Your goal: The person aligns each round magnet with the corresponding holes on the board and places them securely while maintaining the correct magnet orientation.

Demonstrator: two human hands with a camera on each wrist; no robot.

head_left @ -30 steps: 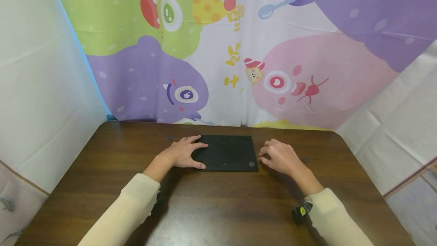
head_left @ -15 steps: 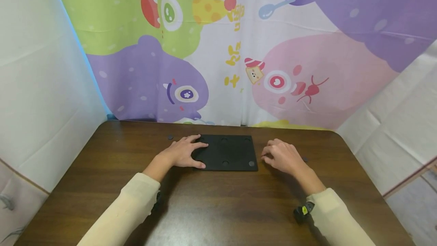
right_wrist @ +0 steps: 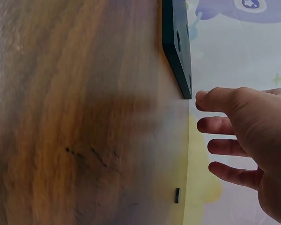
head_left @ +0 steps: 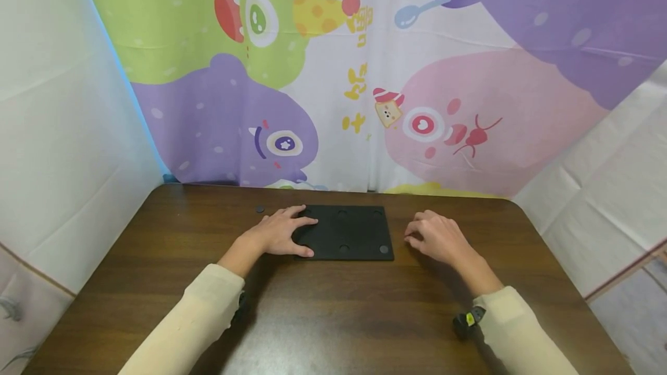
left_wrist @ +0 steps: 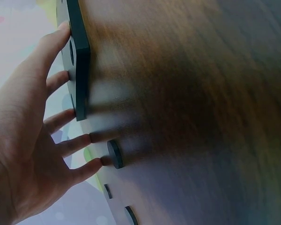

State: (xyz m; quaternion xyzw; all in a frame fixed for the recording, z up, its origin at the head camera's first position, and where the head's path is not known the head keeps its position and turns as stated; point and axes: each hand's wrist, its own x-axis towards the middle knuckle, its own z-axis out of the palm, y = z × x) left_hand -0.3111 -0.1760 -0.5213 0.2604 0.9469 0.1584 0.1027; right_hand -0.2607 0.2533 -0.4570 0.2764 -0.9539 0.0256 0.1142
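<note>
A flat black board (head_left: 359,230) with round recesses lies on the table. A dark disc (head_left: 384,249) sits in the recess at its near right corner. My left hand (head_left: 281,232) rests spread over the board's left end; in the left wrist view the thumb and two fingertips touch the board, while the other fingers reach past it near a dark disc (left_wrist: 115,153). To the right of the board hovers my right hand (head_left: 435,236), fingers loosely bent. Nothing shows between its fingers in the right wrist view, where another disc (right_wrist: 177,195) lies on the table below.
Two more discs (left_wrist: 107,191) lie beyond the board's left end in the left wrist view. The brown wooden table (head_left: 333,311) runs back to a printed cartoon curtain (head_left: 333,149). White cloth walls (head_left: 83,132) stand at both sides.
My right hand has drawn away from the board's right edge, moving a little to the right. It now covers the disc that showed beside its wrist. The left hand and board stay put.
</note>
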